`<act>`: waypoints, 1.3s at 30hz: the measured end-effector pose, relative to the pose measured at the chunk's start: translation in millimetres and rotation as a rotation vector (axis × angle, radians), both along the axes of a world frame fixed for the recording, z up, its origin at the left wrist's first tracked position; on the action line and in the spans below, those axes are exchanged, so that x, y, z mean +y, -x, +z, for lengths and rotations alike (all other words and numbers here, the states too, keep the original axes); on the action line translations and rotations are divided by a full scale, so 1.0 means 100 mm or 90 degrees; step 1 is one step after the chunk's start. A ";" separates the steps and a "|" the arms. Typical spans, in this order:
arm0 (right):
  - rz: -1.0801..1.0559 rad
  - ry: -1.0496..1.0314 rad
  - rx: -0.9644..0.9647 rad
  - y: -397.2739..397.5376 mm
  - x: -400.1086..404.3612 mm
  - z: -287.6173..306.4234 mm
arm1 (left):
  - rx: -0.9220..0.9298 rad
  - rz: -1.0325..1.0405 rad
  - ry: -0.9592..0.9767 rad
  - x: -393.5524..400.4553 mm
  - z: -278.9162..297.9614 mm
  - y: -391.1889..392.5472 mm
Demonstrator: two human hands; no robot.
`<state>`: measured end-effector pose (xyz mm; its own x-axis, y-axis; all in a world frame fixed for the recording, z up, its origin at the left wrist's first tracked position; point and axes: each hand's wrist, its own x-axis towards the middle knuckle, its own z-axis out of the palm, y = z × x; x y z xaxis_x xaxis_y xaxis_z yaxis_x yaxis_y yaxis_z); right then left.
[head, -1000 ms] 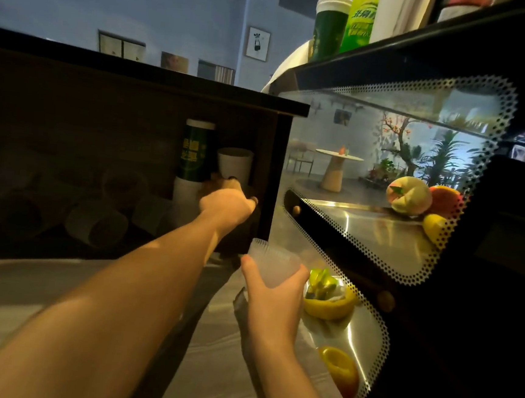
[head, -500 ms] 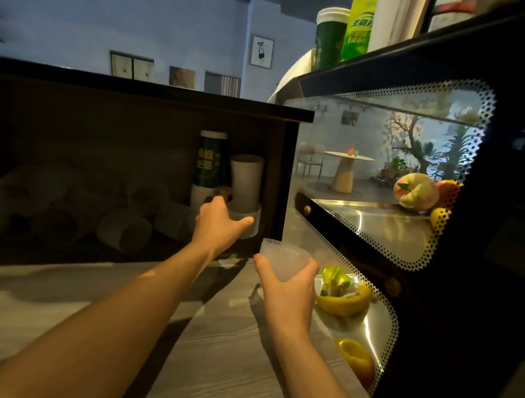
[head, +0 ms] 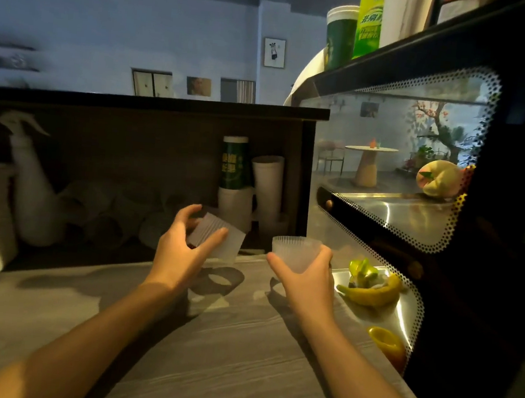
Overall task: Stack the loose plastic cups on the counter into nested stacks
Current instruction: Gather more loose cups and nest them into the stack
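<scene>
Your left hand (head: 183, 252) holds a tipped cup (head: 219, 239); your right hand (head: 307, 274) holds an upright cup (head: 294, 252).

Dim shelf cups (head: 107, 214) blur beyond counting.

Above the bench (head: 241, 355), the left hand (head: 180, 255) holds a tilted ribbed cup (head: 219, 239) to the left of the right hand (head: 308, 279), which holds a second ribbed cup (head: 296, 252) upright; the two cups are near each other but apart. Behind the hands, a recess under a shelf (head: 152, 102) holds a spray bottle (head: 34, 185) at the left, cups lying on their sides (head: 110, 214) in the middle, and upright cup stacks (head: 249, 191) at the right. A display case (head: 396, 217) stands to the right of the bench, with a peach (head: 437, 182) on its upper shelf, a banana (head: 370, 292) on the lower one, and bottles (head: 355, 29) on top of it.
</scene>
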<state>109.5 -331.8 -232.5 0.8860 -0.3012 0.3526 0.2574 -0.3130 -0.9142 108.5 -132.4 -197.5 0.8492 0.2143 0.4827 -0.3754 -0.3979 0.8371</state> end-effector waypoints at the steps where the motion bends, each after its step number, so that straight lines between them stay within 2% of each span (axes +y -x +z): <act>1: 0.003 0.010 -0.002 0.02 0.01 0.00 | 0.005 0.009 0.019 0.02 -0.02 0.06; 4: 0.020 0.075 -0.021 0.06 0.01 0.02 | 0.003 0.047 0.084 0.06 -0.07 0.18; 11: 0.059 0.358 -0.080 0.17 0.05 0.08 | -0.063 0.025 0.240 -0.05 -0.20 0.27; 13: 0.065 0.427 -0.083 0.19 0.07 0.10 | -0.071 0.043 0.251 -0.07 -0.20 0.27; 16: 0.067 0.528 -0.104 0.20 0.13 0.10 | -0.114 0.046 0.170 -0.08 -0.22 0.28; 22: 0.142 0.634 -0.193 0.23 0.26 0.08 | -0.144 -0.035 -0.091 -0.11 -0.29 0.30; 26: 0.195 0.603 -0.185 0.24 0.24 0.10 | -0.156 -0.062 -0.103 -0.12 -0.25 0.33; 31: 0.238 0.501 -0.167 0.24 0.29 0.09 | -0.137 -0.128 -0.184 -0.18 -0.27 0.36; 34: 0.254 0.472 -0.124 0.23 0.23 0.09 | -0.076 -0.199 -0.172 -0.21 -0.27 0.38; 36: 0.244 0.421 -0.111 0.21 0.18 0.11 | -0.089 -0.201 -0.138 -0.22 -0.22 0.33; 39: 0.132 0.291 -0.100 0.16 0.09 0.13 | -0.072 -0.150 -0.044 -0.21 -0.14 0.15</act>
